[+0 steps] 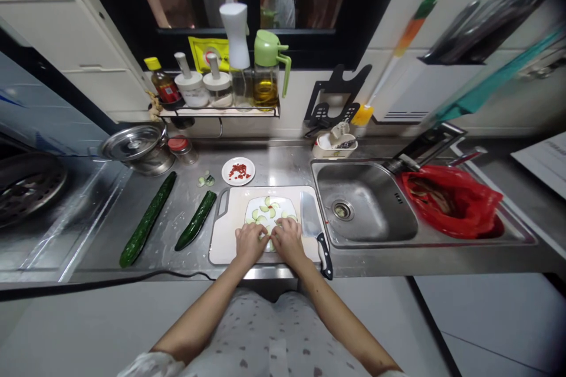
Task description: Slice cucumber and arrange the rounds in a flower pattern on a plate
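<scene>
A white plate (249, 207) with thin cucumber slices (267, 207) and a red bit sits on the cutting board (225, 235). Over the plate's near part, my left hand (252, 242) is closed, its fingertips pressed together. My right hand (286, 238) is closed in a pinch beside it, the fingertips of both hands almost touching. Whatever lies between the fingers is too small or hidden to make out. A kitchen knife (312, 217) with a black handle rests along the board's right side. Left of the board lies a cut cucumber (196, 221), and farther left a longer whole cucumber (148, 221).
A small white dish (226, 173) of chopped red pieces stands behind the board, near cucumber scraps (206, 179). To the right are a sink (371, 197) and a red plastic bag (455, 200). A lidded pot (139, 150) and a condiment shelf (221, 112) are at the back.
</scene>
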